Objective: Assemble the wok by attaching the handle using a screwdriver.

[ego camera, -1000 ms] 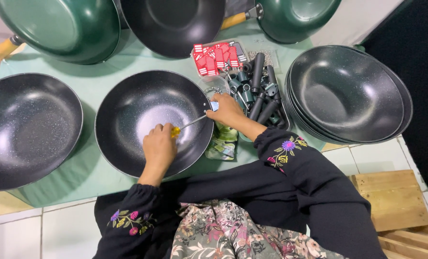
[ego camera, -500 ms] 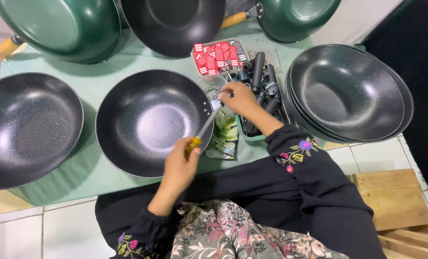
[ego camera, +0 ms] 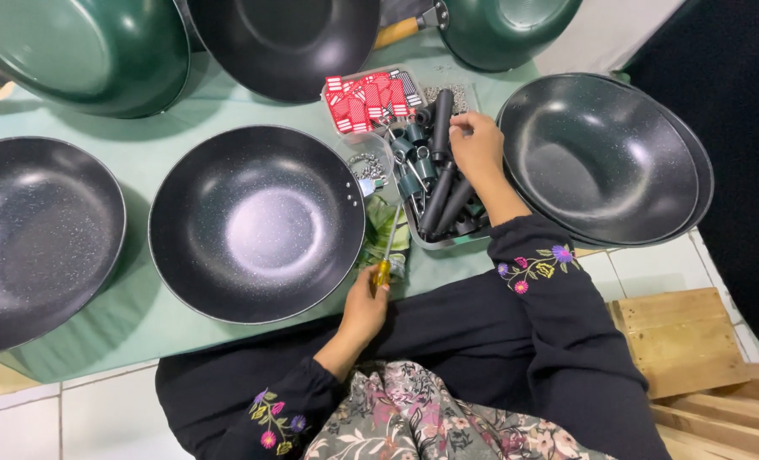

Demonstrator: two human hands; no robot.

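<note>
Since the earlier frame my right hand (ego camera: 475,143) has gone from the wok (ego camera: 256,223) rim to the tray (ego camera: 441,244), fingers curled over the black handles (ego camera: 441,183); grip unclear. Left hand (ego camera: 366,308) fist-clamps screwdriver (ego camera: 386,254) beside wok. I judge handle-picking step; next needs one handle singled out. Wok: black, speckled, handleless, on green mat.
</note>
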